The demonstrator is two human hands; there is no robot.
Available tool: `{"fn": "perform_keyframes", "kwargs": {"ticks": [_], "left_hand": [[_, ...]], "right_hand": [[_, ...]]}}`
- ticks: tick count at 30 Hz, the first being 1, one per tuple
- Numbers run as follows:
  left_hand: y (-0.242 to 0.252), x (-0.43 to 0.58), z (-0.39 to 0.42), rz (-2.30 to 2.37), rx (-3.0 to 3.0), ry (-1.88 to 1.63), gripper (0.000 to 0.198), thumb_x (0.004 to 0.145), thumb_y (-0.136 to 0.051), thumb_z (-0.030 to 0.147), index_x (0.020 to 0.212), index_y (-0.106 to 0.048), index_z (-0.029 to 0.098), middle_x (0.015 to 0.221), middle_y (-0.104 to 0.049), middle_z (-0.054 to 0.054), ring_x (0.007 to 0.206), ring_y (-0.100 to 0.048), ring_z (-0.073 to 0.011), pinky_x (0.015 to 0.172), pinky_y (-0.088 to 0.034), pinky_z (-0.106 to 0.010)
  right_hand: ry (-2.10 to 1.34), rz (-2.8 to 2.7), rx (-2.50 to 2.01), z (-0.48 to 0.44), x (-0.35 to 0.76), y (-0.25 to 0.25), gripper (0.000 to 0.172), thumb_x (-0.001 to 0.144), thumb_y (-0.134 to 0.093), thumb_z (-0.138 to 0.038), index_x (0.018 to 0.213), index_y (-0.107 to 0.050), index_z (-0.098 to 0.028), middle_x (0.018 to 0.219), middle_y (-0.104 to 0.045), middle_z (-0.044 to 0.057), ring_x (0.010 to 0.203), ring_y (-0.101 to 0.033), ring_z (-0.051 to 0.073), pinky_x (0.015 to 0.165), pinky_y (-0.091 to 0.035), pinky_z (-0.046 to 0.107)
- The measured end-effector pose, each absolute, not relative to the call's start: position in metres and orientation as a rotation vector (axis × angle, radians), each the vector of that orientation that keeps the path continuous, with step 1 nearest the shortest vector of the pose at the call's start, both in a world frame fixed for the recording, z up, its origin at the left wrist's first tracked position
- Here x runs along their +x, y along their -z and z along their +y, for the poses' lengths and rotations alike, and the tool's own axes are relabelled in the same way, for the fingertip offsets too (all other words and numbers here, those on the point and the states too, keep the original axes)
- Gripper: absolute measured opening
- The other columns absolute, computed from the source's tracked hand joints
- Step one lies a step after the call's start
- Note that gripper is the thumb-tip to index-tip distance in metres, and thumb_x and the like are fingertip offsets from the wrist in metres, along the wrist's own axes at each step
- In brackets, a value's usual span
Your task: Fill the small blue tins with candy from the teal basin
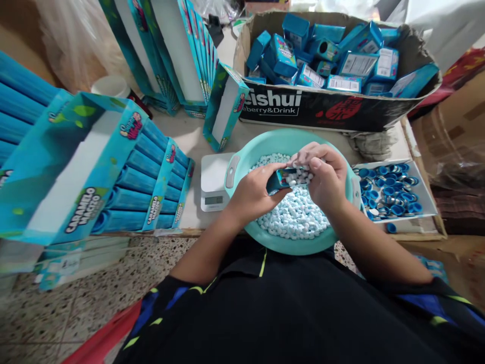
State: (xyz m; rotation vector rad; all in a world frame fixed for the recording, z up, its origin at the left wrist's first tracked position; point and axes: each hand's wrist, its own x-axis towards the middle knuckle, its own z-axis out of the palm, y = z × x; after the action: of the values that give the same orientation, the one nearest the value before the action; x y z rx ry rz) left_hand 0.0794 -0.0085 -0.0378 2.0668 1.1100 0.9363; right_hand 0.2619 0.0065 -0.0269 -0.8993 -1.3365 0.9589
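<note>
My left hand [261,192] is wrapped round a small blue candy box [278,181], tilted over the basin with its end toward the right. Against that end my right hand [326,174] is cupped, its fingers curled round some white candies [299,177]. Whether the right fingers also touch the box cannot be made out. Below both hands, the turquoise basin [288,247] holds a heap of white and pale blue candies [299,217]. Part of the heap is hidden by my hands.
A white digital scale [215,174] sits left of the basin. Blue display boxes [109,167] stand further left, others behind. A black cardboard carton [310,108] of small blue boxes is at the back. To the right, a white tray [428,194] holds blue caps [390,189].
</note>
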Motion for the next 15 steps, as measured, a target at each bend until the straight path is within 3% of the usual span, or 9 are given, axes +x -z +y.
{"fn": "perform_keyframes", "kwargs": {"ticks": [8,13,15], "left_hand": [[0.033,0.08,-0.001,1.177,1.839,-1.028,0.043,0.09,-0.081,0.034,0.129,-0.064,0.025,0.127,-0.075,-0.008,0.115,-0.073,-0.0243,0.102,-0.06,-0.039],[0.034,0.079,-0.001,1.147,1.766,-1.09,0.044,0.088,-0.083,0.036,0.127,-0.066,0.025,0.121,-0.076,-0.007,0.107,-0.074,-0.0222,0.097,-0.061,-0.036],[0.036,0.08,-0.001,1.168,1.759,-1.088,0.042,0.089,-0.083,0.035,0.126,-0.066,0.025,0.121,-0.076,-0.008,0.107,-0.075,-0.022,0.095,-0.061,-0.036]], "right_hand": [[-0.867,-1.385,-0.937,0.005,0.267,0.023,0.036,0.093,-0.064,-0.065,0.087,-0.067,-0.03,0.093,-0.066,0.005,0.101,-0.068,0.029,0.098,-0.058,0.052],[-0.799,-1.635,-0.846,0.007,0.273,0.016,0.017,0.097,-0.07,-0.044,0.105,-0.073,-0.03,0.11,-0.071,0.007,0.111,-0.068,0.028,0.103,-0.055,0.052],[-0.727,-1.806,-0.834,0.008,0.276,0.015,0.016,0.097,-0.071,-0.036,0.112,-0.075,-0.03,0.115,-0.07,0.008,0.114,-0.067,0.028,0.104,-0.054,0.052]]}}
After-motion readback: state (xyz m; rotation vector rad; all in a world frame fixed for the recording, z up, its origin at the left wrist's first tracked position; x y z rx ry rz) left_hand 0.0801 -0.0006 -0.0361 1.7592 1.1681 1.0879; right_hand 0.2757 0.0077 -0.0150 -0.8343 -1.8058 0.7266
